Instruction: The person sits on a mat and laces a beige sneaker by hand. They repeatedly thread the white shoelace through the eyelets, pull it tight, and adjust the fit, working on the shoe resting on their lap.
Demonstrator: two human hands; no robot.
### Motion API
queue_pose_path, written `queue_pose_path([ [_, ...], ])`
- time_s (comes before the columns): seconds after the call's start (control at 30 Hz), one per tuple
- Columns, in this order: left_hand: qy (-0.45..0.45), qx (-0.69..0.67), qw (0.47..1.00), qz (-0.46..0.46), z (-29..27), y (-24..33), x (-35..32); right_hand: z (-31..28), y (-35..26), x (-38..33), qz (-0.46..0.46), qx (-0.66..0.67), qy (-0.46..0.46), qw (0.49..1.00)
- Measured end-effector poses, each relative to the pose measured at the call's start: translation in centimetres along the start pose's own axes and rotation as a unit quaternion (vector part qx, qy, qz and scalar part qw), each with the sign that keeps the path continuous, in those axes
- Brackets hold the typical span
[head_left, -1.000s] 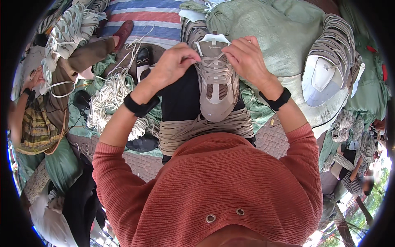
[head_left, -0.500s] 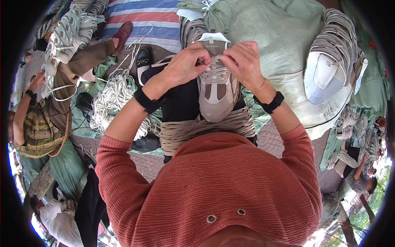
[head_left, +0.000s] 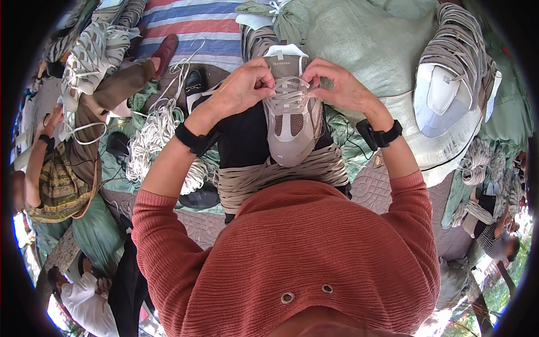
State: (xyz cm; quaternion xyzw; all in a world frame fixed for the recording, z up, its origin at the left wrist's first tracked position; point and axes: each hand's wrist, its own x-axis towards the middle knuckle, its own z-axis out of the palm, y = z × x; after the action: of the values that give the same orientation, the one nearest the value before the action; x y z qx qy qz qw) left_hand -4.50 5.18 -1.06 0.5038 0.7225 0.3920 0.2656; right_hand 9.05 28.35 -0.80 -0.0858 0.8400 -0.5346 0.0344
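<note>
A beige-grey sneaker upper (head_left: 289, 141) with a mesh toe and white collar lining lies over my dark-clothed lap, its toe towards me. Pale shoelace (head_left: 288, 104) zigzags across its front opening. At the upper's left edge, my left hand (head_left: 245, 85) has thumb and forefinger pinched together on the lace. My right hand (head_left: 340, 85) mirrors it at the right edge, its fingertips closed on the lace near the top eyelets. Many beige laces (head_left: 241, 182) stretch across my lap below the toe.
A heap of pale laces (head_left: 152, 143) lies to my left, near a black shoe (head_left: 195, 83). Large green sacks (head_left: 359, 50) fill the far side, with stacked uppers (head_left: 449, 67) on the right. Another person with a patterned garment (head_left: 62, 182) sits at left, beside more uppers (head_left: 92, 62).
My hands have moved apart from over the lacing to either side of the upper. The right hand shifted right, the left slightly left. More of the tongue and lacing shows now.
</note>
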Motion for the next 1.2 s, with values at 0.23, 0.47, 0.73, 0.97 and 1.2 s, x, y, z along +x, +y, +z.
queue_pose_path([
  [0.23,-0.006,-0.054,0.997,-0.046,0.3,0.1,0.4,1.0,1.1,0.3,-0.027,-0.053,0.074,0.995],
  [0.47,0.003,-0.06,0.997,-0.039,0.4,0.8,0.5,4.9,1.2,-0.4,-0.026,-0.073,0.288,0.954],
  [0.73,0.034,0.108,0.993,0.014,-0.1,0.9,0.8,6.8,2.5,-0.3,0.071,0.167,0.364,0.913],
  [0.97,0.018,0.198,0.979,0.047,-1.2,1.1,0.8,6.8,2.6,-0.3,0.055,0.184,0.369,0.91],
  [1.2,0.037,0.319,0.937,0.137,-1.9,1.1,1.9,7.0,2.8,-0.7,0.063,0.181,0.354,0.915],
])
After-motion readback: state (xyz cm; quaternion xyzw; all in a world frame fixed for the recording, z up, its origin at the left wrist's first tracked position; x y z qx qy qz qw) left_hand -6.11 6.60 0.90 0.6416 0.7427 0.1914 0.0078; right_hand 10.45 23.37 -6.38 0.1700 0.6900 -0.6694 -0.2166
